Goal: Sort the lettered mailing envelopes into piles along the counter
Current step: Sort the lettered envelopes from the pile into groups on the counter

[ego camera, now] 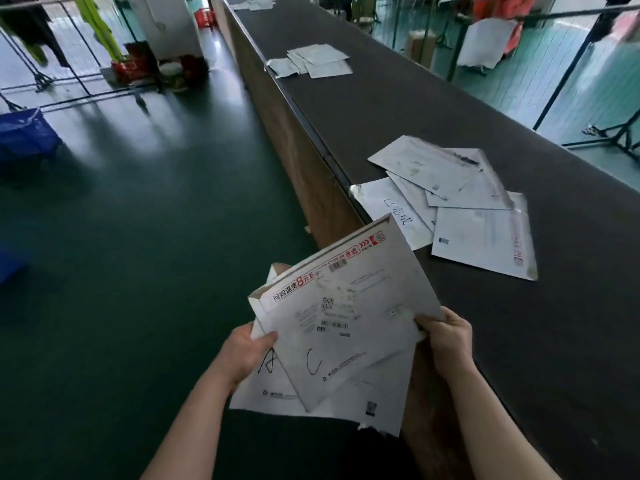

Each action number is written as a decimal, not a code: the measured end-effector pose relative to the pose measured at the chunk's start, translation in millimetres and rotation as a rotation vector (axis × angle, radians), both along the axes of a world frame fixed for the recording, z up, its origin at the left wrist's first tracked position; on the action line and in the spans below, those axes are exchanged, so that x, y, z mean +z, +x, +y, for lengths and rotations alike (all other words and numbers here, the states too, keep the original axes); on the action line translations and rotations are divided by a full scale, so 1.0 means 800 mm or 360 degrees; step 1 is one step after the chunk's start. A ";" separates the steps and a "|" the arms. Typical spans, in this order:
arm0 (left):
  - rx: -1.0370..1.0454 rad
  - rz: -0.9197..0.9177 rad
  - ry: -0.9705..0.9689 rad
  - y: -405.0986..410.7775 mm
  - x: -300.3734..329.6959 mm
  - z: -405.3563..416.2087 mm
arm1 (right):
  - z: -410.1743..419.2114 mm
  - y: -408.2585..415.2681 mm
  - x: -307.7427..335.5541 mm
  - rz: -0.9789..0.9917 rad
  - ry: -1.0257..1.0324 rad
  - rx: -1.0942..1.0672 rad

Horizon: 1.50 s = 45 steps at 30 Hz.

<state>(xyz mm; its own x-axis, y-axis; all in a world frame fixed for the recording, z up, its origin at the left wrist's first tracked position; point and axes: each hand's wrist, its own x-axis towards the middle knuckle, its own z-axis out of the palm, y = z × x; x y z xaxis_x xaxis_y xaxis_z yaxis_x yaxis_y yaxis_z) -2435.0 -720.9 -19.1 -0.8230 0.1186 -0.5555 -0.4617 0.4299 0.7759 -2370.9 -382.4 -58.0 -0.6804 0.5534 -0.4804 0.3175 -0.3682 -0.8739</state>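
Envelopes [332, 341] fanned in both your hands beside counter [433, 109]: left hand [242, 355] thumb pinches stack's left edge, right hand [446, 337] fingers curl on top "C" envelope's [346, 306] corner. Nearest pile [460, 202] on counter.

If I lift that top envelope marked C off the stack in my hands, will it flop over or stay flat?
The top envelope will probably stay fairly flat: it stands out past both hands without drooping. It looks thin and empty, so likely light. Its smooth face may slide off the held stack, since the right hand only pinches one corner.
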 end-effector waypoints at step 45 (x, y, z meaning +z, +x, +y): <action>-0.0640 -0.0109 -0.0026 -0.644 -0.026 0.284 | 0.250 -0.422 -0.021 -0.0522 0.0141 -0.1329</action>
